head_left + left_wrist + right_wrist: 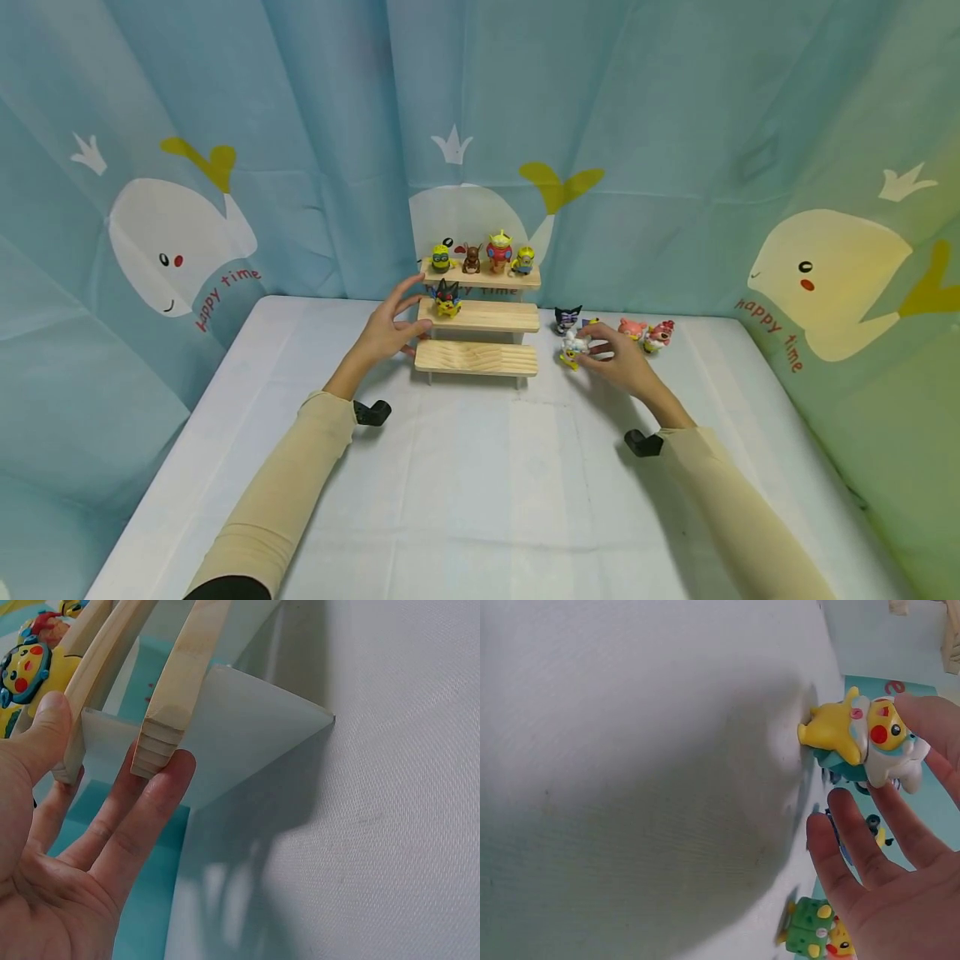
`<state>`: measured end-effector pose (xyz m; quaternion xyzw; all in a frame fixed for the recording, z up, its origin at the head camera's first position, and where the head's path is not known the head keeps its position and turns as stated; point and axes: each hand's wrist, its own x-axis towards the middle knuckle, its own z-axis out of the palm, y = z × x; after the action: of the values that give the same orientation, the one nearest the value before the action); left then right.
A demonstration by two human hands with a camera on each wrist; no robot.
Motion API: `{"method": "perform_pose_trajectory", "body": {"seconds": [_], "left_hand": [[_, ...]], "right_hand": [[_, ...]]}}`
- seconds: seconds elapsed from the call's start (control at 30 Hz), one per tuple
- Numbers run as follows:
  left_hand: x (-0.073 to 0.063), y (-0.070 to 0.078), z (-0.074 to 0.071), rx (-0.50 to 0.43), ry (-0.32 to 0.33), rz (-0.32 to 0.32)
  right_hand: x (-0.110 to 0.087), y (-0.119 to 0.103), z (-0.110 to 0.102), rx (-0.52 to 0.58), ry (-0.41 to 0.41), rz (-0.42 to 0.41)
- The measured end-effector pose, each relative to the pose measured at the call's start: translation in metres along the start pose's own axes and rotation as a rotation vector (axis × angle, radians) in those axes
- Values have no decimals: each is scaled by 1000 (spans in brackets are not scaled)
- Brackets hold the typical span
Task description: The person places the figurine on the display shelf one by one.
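Here, a glossy, rounded figurine with a yellow body and a white hood [861, 735] was held in the narrow grip of the right hand [618, 362], pinched by its hood between thumb and fingers, to the right of a three-tiered stand of pale wooden planks [487, 315]. Whether its feet were touching the white tabletop [480, 492] could not be told. The left hand [384, 333] was spread wide, its fingers laid against the plank ends. On the middle plank's left end, a yellow figurine with a dark-eared hood [447, 300] was stood; on the top plank, four small figurines [498, 252] were lined up.

In the left wrist view, ridged, layered grain was revealed at the lowest plank's end, along with a smooth, whitish side panel [247, 727] and a fine woven texture across the tabletop, details barely made out from the head. In the right wrist view, the held figurine's round red cheek and dark eye were exposed, and a blocky green figurine with yellow patches [810, 926] was shown. Only from the head were the printed white whales [187, 225] on the blue curtain [337, 208] seen whole, and both beige sleeves [277, 483] taken in.
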<state>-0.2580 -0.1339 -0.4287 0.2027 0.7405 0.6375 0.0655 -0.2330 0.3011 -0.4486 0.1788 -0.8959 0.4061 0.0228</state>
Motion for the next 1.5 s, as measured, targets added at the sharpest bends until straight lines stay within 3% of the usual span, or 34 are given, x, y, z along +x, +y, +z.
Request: {"method": "perform_pose_trajectory", "body": {"seconds": [0.3, 0.73, 1.5], "left_hand": [[0, 1, 1, -8, 4, -4], [-1, 3, 1, 3, 12, -19], [-1, 1, 2, 13, 8, -7]], "right_hand": [[0, 2, 5, 0, 19, 32], [0, 5, 12, 31, 68, 10], [1, 8, 12, 28, 74, 15]]}}
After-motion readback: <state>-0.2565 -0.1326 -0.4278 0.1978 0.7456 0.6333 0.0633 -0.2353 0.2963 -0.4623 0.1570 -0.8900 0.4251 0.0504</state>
